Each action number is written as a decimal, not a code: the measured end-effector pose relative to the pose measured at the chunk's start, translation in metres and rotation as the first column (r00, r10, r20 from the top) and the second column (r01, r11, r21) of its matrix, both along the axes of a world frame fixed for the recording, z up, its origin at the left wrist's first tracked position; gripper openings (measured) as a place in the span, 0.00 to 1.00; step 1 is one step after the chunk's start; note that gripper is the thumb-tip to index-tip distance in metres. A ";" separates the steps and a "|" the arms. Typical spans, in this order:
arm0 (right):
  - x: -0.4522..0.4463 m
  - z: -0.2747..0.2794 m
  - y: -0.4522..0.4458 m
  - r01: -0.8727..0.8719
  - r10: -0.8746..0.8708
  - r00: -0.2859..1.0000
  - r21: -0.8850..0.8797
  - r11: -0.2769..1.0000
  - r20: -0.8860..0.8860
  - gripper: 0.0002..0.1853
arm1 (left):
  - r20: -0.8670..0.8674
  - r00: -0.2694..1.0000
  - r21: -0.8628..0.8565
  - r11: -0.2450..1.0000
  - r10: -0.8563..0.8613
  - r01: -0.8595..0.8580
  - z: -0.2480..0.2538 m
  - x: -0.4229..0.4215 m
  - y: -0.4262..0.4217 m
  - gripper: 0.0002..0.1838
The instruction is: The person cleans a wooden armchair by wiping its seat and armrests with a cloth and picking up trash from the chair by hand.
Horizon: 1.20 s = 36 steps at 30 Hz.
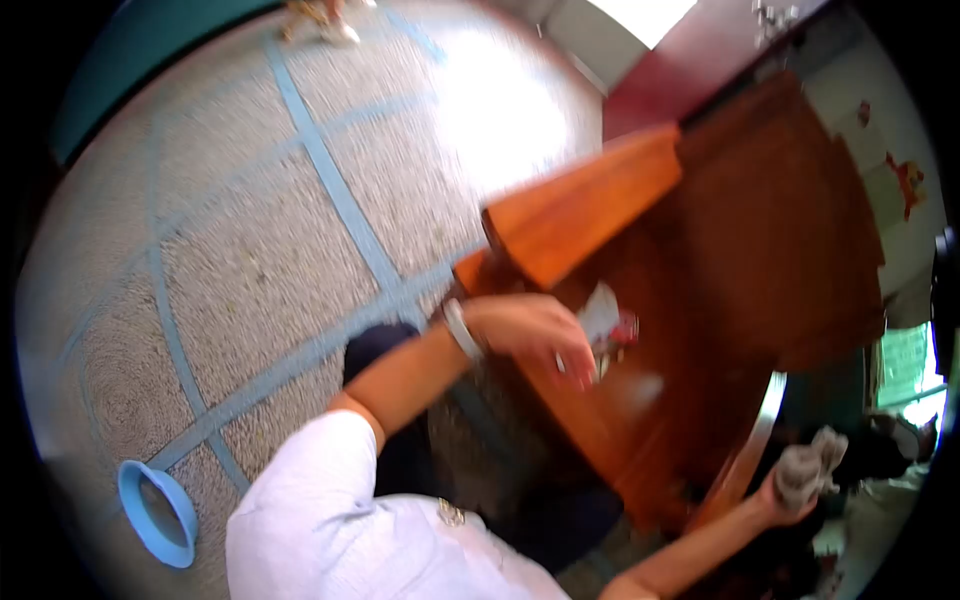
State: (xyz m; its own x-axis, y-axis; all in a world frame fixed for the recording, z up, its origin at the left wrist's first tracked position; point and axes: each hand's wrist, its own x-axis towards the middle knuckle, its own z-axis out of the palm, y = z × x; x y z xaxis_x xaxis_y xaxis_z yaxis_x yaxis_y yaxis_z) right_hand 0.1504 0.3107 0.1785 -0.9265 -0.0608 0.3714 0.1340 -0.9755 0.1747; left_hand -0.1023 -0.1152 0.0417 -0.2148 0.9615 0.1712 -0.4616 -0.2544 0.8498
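Note:
My left hand (545, 335), with a white band on the wrist, hangs over a glossy orange-brown wooden bench (640, 420). Its fingers point down, loosely apart and a little blurred, with nothing visible held in them. Just beyond the fingers lies a small white and red packet or paper (605, 318), too blurred to name surely. Out at the lower right, my right hand (785, 508) is closed around a bunched grey cloth (803, 472), raised beside the bench's near end.
A wide wooden armrest (585, 205) borders the bench on the floor side. A light blue basin (158, 515) stands on the speckled floor (250, 250) with blue lines. A dark red surface (680, 75) rises behind, and part of a person's foot (340, 30) shows at the top.

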 end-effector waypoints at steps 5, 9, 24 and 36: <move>-0.083 -0.040 -0.114 0.422 -0.684 0.728 0.817 0.394 -0.047 0.28 | 0.284 0.956 0.769 0.577 0.080 -0.276 -0.057 -0.051 -0.054 0.22; -0.166 -0.103 -0.181 0.075 -0.563 0.735 0.781 0.620 0.377 0.22 | 0.509 0.120 -0.225 0.266 0.852 -0.937 -0.077 -0.078 -0.063 0.16; -0.325 -0.290 -0.266 0.075 -0.526 0.426 0.608 -0.790 -0.736 0.15 | -0.676 0.155 0.110 0.306 0.720 -0.946 -0.127 -0.077 -0.020 0.27; -0.208 -0.253 -0.253 -0.187 -0.190 0.976 0.848 -0.497 0.104 0.22 | 0.042 0.211 -0.171 0.215 0.977 -0.961 -0.095 -0.068 0.022 0.27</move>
State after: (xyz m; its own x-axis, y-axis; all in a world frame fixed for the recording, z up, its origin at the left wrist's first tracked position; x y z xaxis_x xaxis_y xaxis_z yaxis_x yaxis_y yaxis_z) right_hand -0.0571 0.0580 -0.0741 -0.9338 -0.1079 -0.3410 0.2941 0.3109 -0.9038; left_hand -0.1703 -0.0927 -0.0537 -1.0000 -0.0036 -0.0049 -0.0024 -0.5093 0.8606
